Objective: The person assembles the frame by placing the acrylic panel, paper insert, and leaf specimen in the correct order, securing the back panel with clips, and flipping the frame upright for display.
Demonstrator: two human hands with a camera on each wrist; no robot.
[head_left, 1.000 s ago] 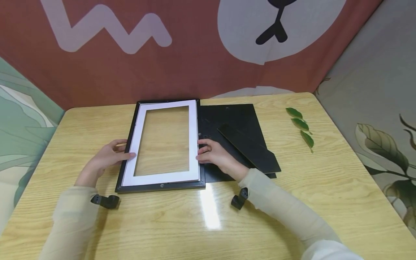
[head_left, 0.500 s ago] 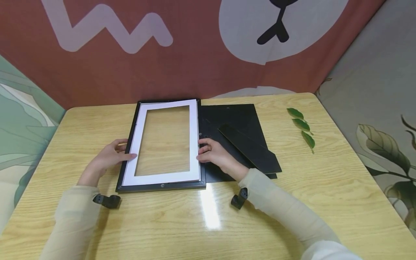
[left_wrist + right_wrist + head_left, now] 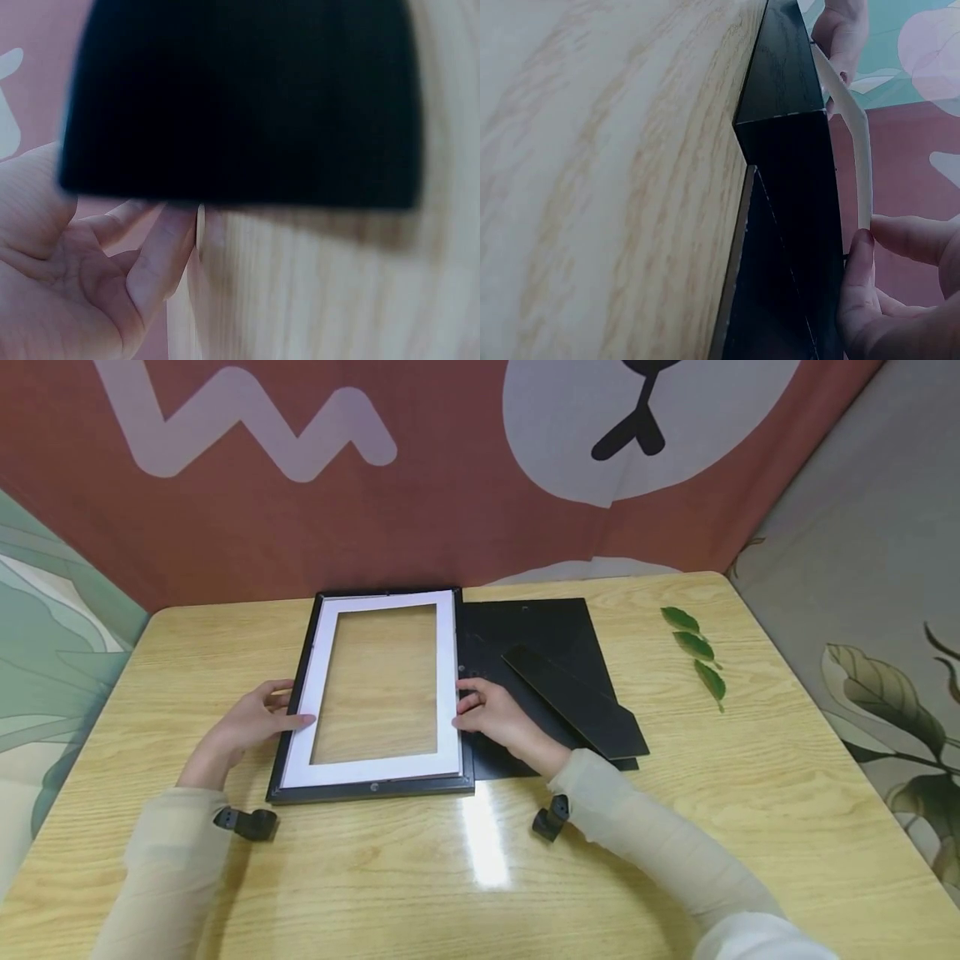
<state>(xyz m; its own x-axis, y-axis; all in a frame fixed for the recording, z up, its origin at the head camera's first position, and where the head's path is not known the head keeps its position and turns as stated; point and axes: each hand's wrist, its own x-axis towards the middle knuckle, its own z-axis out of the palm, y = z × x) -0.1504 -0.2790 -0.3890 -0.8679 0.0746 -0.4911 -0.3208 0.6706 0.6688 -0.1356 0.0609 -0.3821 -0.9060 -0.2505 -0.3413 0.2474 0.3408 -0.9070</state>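
A white picture mat with a rectangular window lies over the black picture frame, its border bowed up in the right wrist view. My left hand holds the left side, thumb on the mat's border and fingers at the frame's outer edge. In the left wrist view a large blurred dark shape hides part of that hand. My right hand pinches the mat's right edge between thumb and fingers. The right wrist view shows that pinch, with the mat's edge standing above the black frame.
A black backing board lies right of the frame, with its easel stand slanting across it. Several green leaves lie at the right of the wooden table. A reddish printed cloth hangs behind the table.
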